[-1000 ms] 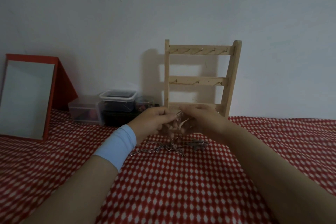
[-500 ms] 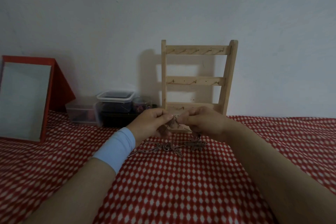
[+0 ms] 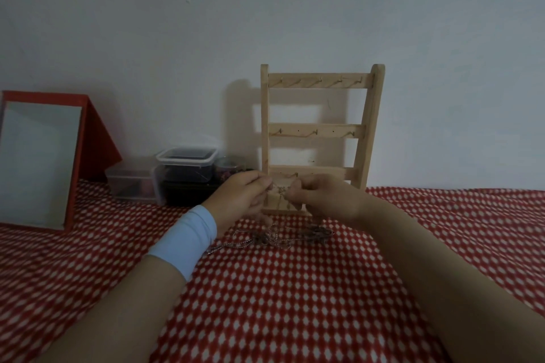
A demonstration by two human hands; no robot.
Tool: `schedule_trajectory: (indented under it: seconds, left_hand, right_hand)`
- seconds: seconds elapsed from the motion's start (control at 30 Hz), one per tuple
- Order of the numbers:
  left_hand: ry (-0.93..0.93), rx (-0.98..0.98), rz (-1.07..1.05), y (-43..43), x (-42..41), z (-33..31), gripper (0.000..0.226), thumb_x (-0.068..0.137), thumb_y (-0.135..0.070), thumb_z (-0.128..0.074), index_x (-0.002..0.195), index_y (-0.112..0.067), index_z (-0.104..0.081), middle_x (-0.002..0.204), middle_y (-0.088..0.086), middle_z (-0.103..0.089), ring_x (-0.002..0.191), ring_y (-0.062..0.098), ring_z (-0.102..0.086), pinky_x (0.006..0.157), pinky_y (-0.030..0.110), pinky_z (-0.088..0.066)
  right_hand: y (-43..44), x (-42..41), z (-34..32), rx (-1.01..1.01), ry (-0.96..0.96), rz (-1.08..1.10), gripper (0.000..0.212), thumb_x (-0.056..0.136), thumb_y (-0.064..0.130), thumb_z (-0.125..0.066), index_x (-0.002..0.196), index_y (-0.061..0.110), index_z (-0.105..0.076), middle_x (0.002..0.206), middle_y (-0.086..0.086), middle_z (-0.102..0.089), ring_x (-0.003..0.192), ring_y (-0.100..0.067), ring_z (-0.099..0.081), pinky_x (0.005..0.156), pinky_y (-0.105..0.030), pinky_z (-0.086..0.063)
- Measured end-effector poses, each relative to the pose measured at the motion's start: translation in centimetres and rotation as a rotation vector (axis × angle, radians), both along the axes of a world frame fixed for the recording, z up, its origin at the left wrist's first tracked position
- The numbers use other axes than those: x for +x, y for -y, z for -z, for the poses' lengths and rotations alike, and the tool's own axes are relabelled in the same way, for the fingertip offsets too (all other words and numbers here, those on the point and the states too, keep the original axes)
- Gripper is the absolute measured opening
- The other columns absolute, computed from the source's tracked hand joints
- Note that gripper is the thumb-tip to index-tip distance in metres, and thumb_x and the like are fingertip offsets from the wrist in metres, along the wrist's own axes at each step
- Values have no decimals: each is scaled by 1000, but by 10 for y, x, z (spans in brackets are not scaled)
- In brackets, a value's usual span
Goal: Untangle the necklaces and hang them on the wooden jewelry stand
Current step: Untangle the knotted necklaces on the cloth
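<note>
Both of your hands meet at mid-frame, in front of the foot of the wooden jewelry stand (image 3: pixel 318 130), which stands upright against the wall with its hooks bare. Your left hand (image 3: pixel 239 200) and right hand (image 3: pixel 324 200) each have thumb and forefinger pressed together, pinching a thin chain strand (image 3: pixel 281 192) that runs between them, with the other fingers curled underneath. From that strand the necklaces (image 3: pixel 274 240) trail down to a knotted heap on the red dotted cloth (image 3: pixel 295 303), just below your hands and just in front of the stand's base. Compared with a second ago, your fingertips have drawn slightly apart: then they were bunched close around a glinting clump, and now a small gap shows between them with only the fine strand crossing it. The heap on the cloth lies much where it did, spread left to right beneath your wrists. A pale blue wristband (image 3: pixel 185 242) sits on your left forearm. At the left edge of the frame a red-framed mirror (image 3: pixel 38 162) leans back, and between it and the stand sit clear plastic containers (image 3: pixel 185 168), their contents too dark to make out.
</note>
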State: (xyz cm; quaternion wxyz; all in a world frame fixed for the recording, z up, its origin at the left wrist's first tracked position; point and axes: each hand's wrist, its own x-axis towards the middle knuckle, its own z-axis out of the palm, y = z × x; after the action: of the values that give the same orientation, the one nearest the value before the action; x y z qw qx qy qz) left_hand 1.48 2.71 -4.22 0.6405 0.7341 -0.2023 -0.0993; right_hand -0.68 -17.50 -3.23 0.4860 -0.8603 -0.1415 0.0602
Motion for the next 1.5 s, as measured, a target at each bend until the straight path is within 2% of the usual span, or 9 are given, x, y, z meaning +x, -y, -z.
schedule_trajectory:
  seconds: [0.27,0.6,0.7,0.8,0.9,1.07,1.27,1.4,1.5]
  left_hand:
    - [193,479,-38,-4,-2,-7,25,100,-29,-49,94,-8,-61,66,2,-55,39,8,-44,40,22,-39]
    - [259,881,-48,-10,-3,-22,25,93,-36,-60,91,-14,-72,66,-4,-68,61,8,-61,59,20,-44]
    - [285,894,-97,-12,-2,-25,31,96,-36,-54,85,-13,-73,69,2,-71,59,10,-64,59,22,-45]
    - [196,524,-70,-11,-3,-28,30,98,-28,-54,80,-11,-71,73,6,-73,66,15,-68,65,22,-50]
    - [18,150,-28,-15,-4,-24,30,100,-23,-52,77,-9,-65,56,5,-58,55,21,-59,59,26,-48]
    - [5,53,-85,-27,5,-20,32,100,-25,-49,78,-9,-64,46,-3,-34,39,9,-29,38,18,-24]
    - [396,772,-302,-41,1,-40,28,92,-37,-61,72,-22,-73,68,-17,-61,67,-1,-55,59,19,-35]
    - [199,994,-187,-48,-1,-42,27,92,-41,-61,82,-23,-78,71,-8,-67,64,8,-60,61,22,-43]
    - [294,1059,-221,-43,2,-33,21,90,-34,-64,95,-20,-78,95,-8,-71,89,11,-65,87,26,-48]
  right_hand:
    - [-6,6,8,-400,282,364,10,88,31,-75,86,25,-67,85,7,-68,78,-8,-66,75,-29,-62]
    - [-4,8,11,-709,686,617,11,97,31,-59,103,22,-56,80,3,-67,73,-19,-61,64,-33,-51]
    - [-8,10,13,-352,523,569,11,101,20,-53,110,18,-58,92,1,-71,76,-14,-62,64,-29,-51]
    - [-13,10,4,484,120,538,19,106,8,-42,116,7,-59,79,-7,-77,66,-14,-67,64,-28,-56]
    - [-6,11,-2,773,-39,447,16,107,18,-50,109,5,-61,66,-4,-70,63,-21,-67,76,-43,-64]
    - [-5,8,-3,555,-60,400,27,105,35,-54,95,13,-65,69,0,-63,46,-9,-38,42,-23,-32]
    - [-4,4,0,-24,87,387,42,100,39,-56,80,5,-70,73,-5,-65,50,-10,-45,44,-20,-37]
    - [-6,-1,-1,146,-106,191,30,101,32,-58,82,10,-64,78,-1,-70,52,-10,-50,51,-24,-40]
    - [-4,-1,-1,251,-240,93,29,103,30,-57,89,6,-66,70,-2,-68,55,-14,-52,59,-29,-44]
